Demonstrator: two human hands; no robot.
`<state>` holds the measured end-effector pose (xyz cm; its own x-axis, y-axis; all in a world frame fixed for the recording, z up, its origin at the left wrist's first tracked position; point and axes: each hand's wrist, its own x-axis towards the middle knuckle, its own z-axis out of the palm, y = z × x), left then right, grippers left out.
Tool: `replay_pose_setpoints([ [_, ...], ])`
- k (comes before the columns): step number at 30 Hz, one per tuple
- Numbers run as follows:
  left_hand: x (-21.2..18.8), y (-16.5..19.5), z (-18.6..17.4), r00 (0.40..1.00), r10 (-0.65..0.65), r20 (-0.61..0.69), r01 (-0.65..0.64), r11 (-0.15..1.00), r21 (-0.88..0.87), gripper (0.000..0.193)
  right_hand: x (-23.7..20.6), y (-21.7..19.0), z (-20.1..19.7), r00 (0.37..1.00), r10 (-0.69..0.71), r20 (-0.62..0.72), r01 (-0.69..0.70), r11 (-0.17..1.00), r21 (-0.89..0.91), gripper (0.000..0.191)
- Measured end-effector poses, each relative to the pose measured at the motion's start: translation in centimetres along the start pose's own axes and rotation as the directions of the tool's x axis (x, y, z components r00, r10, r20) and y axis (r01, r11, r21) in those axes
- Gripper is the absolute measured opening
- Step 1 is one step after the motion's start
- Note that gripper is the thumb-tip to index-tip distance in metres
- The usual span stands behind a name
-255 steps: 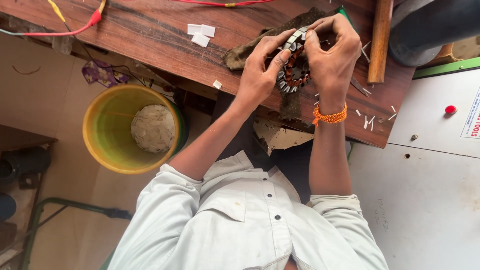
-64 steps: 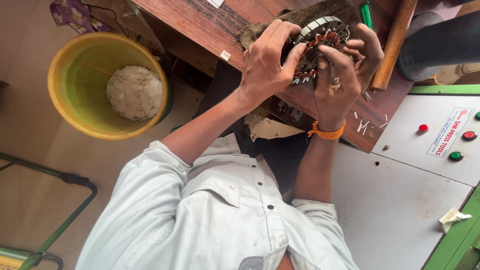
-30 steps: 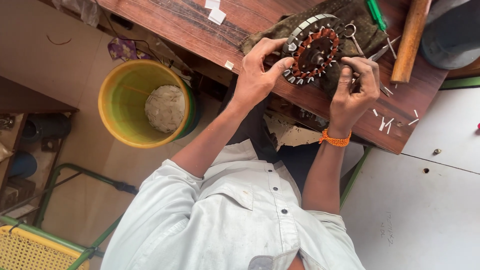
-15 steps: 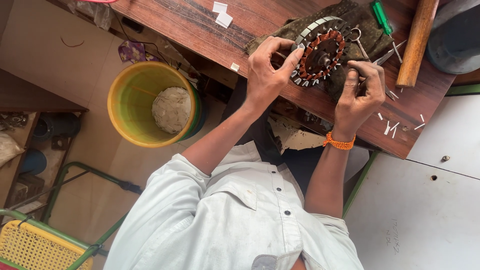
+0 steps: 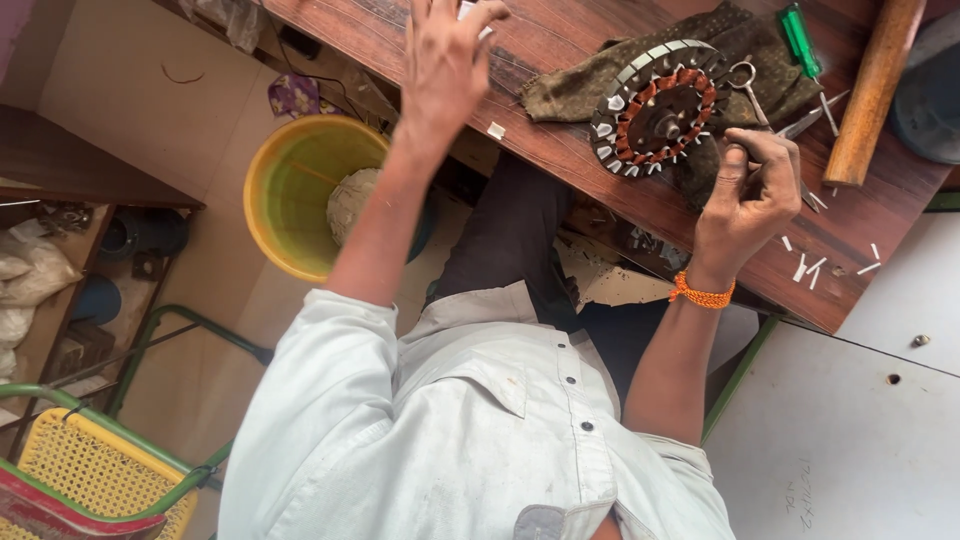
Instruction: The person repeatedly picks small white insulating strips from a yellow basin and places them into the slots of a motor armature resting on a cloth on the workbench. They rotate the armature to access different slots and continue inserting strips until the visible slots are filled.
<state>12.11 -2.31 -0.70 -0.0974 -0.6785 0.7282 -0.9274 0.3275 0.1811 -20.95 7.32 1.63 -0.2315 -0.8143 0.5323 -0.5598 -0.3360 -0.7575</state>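
Leaving the stator [image 5: 660,108], the left hand [image 5: 445,60] now reaches with fingers apart across the table [image 5: 560,150]; the right hand [image 5: 745,195] pinches a thin tool beside it.

Yellow bucket [image 5: 300,190] on floor; wooden handle [image 5: 872,90], green screwdriver [image 5: 800,38] on bench; yellow mesh basket [image 5: 95,475] lower left.

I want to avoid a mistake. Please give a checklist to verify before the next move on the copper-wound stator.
1. Stator lies flat on the cloth: ok.
2. Left hand steadies the stator: not ok; it is raised with fingers spread, apart from it.
3. Right hand grip contents: cannot tell; its fingers are curled beside the stator.
4. Green screwdriver lies close by: ok.
5. White slips are on the table near the right hand: ok.
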Motion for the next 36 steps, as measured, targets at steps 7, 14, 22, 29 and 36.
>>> replay_pose_setpoints([
  [7,0.6,-3.6,-2.1,0.967,0.092,0.239,-0.013,0.950,-0.313,0.016,-0.1,0.0,-0.1,0.997,-0.075,0.031,0.072,0.995,0.068,0.011],
  [14,0.5,-1.0,-3.5,0.993,0.103,0.065,-0.048,0.823,-0.567,0.015,-0.3,0.4,-0.3,0.998,-0.006,0.064,-0.001,0.994,0.106,0.011],
  [22,-3.7,6.7,-7.1,0.964,-0.031,0.265,0.243,0.506,-0.827,0.014,-2.0,-2.0,1.0,0.997,0.045,0.060,-0.055,0.983,0.174,0.013],
  [29,-6.8,10.9,-9.0,0.837,-0.087,0.539,0.543,0.239,-0.805,0.016,-8.0,-7.3,4.2,0.960,0.137,0.244,-0.211,0.928,0.306,0.019],
  [36,-7.0,10.9,-9.3,0.868,-0.051,0.493,0.471,0.397,-0.788,0.016,-9.4,-7.8,5.3,0.935,0.266,0.236,-0.323,0.911,0.254,0.020],
])
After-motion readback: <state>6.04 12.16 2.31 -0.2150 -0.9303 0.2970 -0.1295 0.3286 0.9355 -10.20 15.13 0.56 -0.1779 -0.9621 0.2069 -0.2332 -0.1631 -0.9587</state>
